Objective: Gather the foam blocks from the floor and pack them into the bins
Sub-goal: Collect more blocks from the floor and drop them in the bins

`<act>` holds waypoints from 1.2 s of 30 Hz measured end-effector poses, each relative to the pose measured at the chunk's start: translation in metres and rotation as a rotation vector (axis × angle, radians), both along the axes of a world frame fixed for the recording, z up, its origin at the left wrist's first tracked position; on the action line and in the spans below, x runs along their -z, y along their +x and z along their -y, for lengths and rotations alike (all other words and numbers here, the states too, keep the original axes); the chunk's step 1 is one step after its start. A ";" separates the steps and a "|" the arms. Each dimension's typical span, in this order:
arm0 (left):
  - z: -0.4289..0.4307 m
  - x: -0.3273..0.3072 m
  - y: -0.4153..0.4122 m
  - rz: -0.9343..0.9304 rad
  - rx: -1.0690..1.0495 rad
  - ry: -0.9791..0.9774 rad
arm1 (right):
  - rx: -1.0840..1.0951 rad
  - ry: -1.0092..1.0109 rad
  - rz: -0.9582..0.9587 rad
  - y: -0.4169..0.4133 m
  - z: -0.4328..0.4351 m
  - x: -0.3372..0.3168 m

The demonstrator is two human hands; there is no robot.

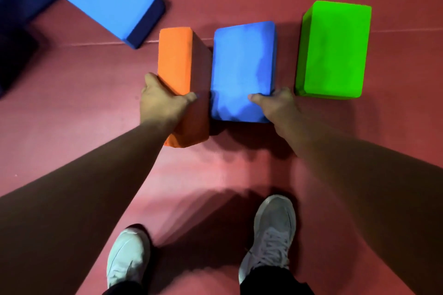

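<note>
Left grip (165, 100) clamps the orange block (175, 60), right grip (275, 103) the blue block (242, 67); best squeeze firmly, lift together.

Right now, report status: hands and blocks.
Left grip holds orange block; right grip holds middle blue block. Green block untouched. Nothing in the way.

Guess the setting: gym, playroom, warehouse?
Likely a gym or yoga studio, not certain. Red matted floor with a seam, brick-shaped foam blocks such as the orange block, middle blue block and green block, and a dark blue pad at the top left.
</note>
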State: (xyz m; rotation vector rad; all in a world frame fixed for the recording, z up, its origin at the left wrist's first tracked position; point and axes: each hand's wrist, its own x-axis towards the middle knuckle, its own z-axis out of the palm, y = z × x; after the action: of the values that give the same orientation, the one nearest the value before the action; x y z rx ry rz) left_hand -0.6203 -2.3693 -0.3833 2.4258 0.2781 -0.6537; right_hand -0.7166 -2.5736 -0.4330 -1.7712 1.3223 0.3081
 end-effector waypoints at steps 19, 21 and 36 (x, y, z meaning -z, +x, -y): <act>-0.036 -0.526 0.062 0.186 -0.037 -0.060 | -0.257 -0.301 0.238 0.071 0.011 -0.552; -0.044 -0.598 0.051 0.214 -0.073 -0.073 | -0.311 -0.322 0.275 0.066 0.004 -0.620; -0.226 -0.804 -0.099 0.352 -0.490 -0.112 | -0.575 -0.278 0.378 0.006 -0.153 -0.830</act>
State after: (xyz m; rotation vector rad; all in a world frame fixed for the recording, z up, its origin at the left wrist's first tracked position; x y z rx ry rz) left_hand -0.7190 -2.1428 0.4207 2.1912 0.6396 -0.0234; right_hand -0.7105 -2.4207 0.3974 -2.2932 0.5920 0.0891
